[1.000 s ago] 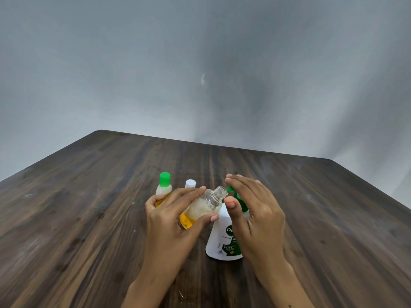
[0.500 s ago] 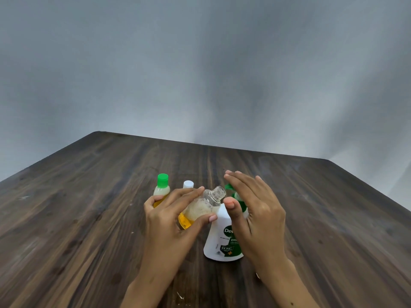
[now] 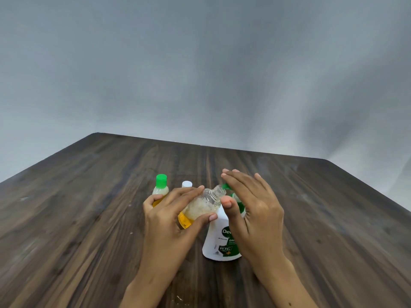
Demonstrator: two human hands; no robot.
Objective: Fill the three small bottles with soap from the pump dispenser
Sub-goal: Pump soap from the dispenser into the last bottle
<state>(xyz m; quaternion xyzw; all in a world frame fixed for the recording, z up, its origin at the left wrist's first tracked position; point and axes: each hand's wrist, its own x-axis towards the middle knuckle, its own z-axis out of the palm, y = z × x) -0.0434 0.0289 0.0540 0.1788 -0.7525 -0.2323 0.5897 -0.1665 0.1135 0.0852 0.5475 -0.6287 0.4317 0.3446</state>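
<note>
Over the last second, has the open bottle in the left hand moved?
No. The open bottle keeps its tilt, mouth at the pump dispenser nozzle, gripped by the left hand; only the camera drifted.

L hand (image 3: 169,221) grips open bottle (image 3: 201,208), R hand (image 3: 253,210) on pump (image 3: 225,186)

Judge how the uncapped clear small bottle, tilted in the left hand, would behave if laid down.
The clear small bottle looks round, so it would probably roll. Uncapped and part-filled with amber soap, it may leak. It seems light: the left hand holds it alone.
</note>
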